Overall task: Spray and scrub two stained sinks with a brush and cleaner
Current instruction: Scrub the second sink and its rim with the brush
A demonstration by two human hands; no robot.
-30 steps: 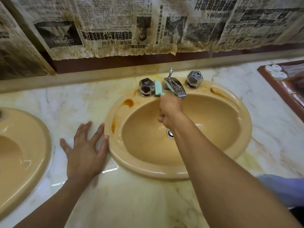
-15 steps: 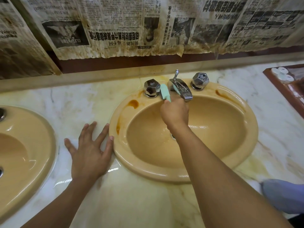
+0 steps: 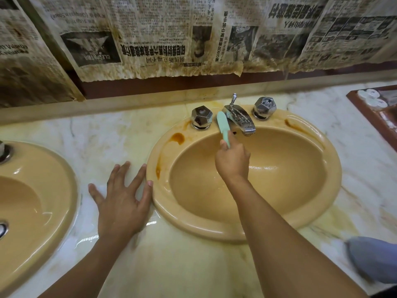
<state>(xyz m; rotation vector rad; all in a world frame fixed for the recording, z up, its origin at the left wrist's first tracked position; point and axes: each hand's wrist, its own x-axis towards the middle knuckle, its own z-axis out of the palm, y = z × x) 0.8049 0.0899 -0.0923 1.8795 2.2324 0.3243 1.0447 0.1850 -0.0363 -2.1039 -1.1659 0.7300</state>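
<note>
Right sink (image 3: 214,230) – tan oval basin set in a marble desk (image 3: 182,265), with a rust stain (image 3: 177,138) on its left rim.
Brush (image 3: 222,125) – mint green, gripped by the handle in the right hand (image 3: 233,162). Its head sits at the back ledge between the left tap knob (image 3: 201,119) and the chrome spout (image 3: 240,118).
Left hand (image 3: 121,201) – flat on the desk, fingers spread, thumb against the sink rim.
Left sink (image 3: 62,175) – partly in view, well apart from the brush.

Right hand (image 3: 233,162) shifts brush (image 3: 222,125) away from left knob (image 3: 201,117) toward 3 o'clock, now just beside faucet (image 3: 238,120). Hand backs toward 6 o'clock, more handle showing.
</note>
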